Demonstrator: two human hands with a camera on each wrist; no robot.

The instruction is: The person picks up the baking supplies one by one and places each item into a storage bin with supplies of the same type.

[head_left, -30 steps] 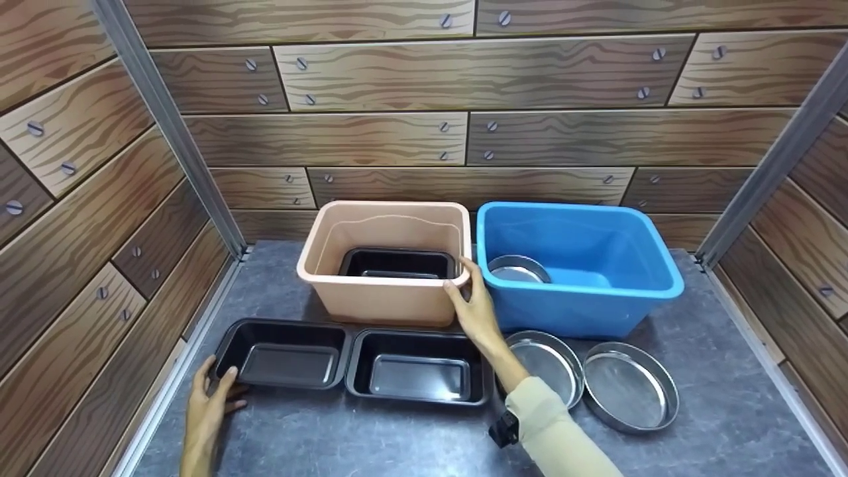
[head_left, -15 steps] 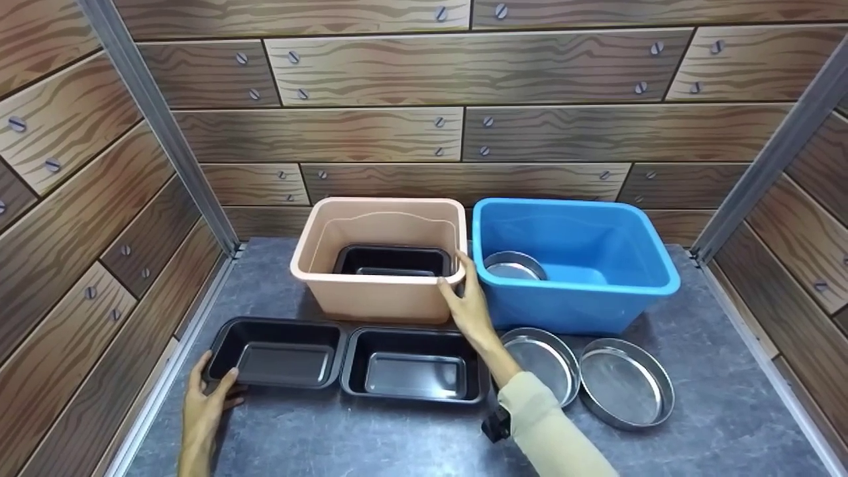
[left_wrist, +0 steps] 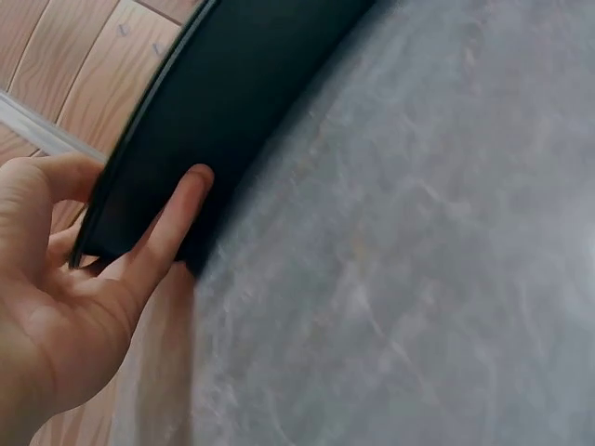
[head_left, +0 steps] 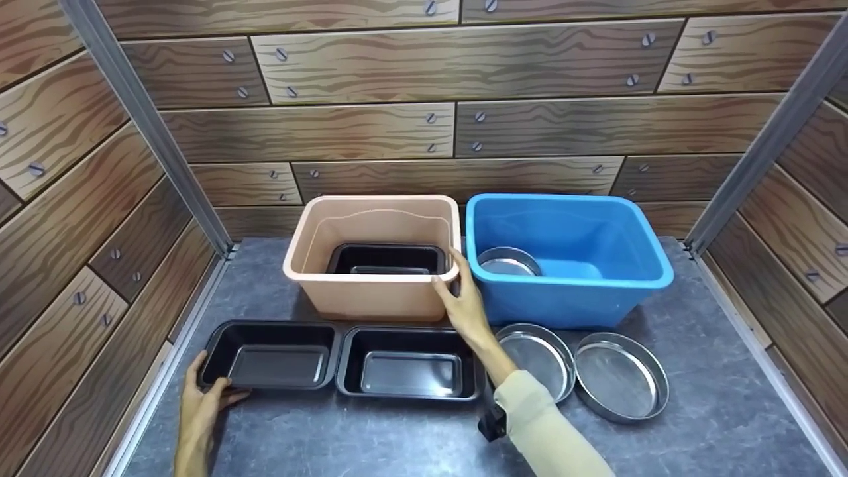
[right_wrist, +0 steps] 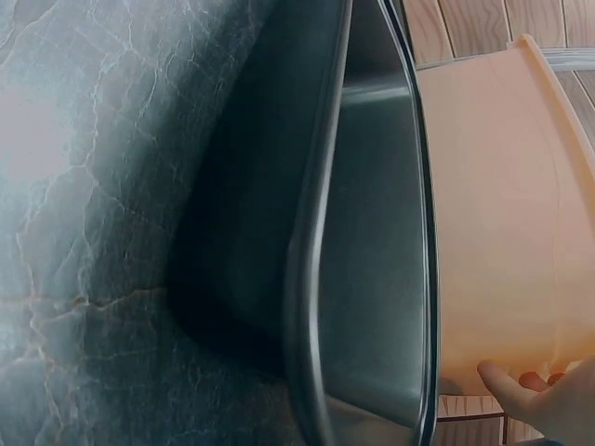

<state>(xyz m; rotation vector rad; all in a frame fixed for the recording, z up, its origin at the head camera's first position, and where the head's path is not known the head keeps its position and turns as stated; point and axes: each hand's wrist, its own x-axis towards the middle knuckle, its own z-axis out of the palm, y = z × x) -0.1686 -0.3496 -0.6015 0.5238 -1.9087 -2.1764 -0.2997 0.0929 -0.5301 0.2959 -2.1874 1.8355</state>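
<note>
My left hand (head_left: 202, 404) holds the left front corner of a black rectangular loaf pan (head_left: 281, 364). In the left wrist view, one finger lies along the pan's outer wall (left_wrist: 167, 177) while others reach round the end. My right hand (head_left: 469, 311) grips the front right corner of a tan plastic bin (head_left: 371, 301). Its thumb presses the bin's outside in the right wrist view; the other fingers are partly hidden. A black loaf pan (head_left: 387, 257) lies inside that bin. Another loaf pan (head_left: 411, 376) stands on the table between my hands, right beside the first.
A blue bin (head_left: 550, 305) stands right of the tan one, with a round metal pan (head_left: 509, 266) inside. Two round metal pans (head_left: 619, 377) lie before it, one partly behind my right forearm. Wood-patterned walls (head_left: 371, 132) enclose the grey table (head_left: 318, 444) at back and sides.
The whole head view has shifted slightly left. My left thumb has come lower onto the loaf pan's front corner. The right hand keeps its place on the tan bin.
</note>
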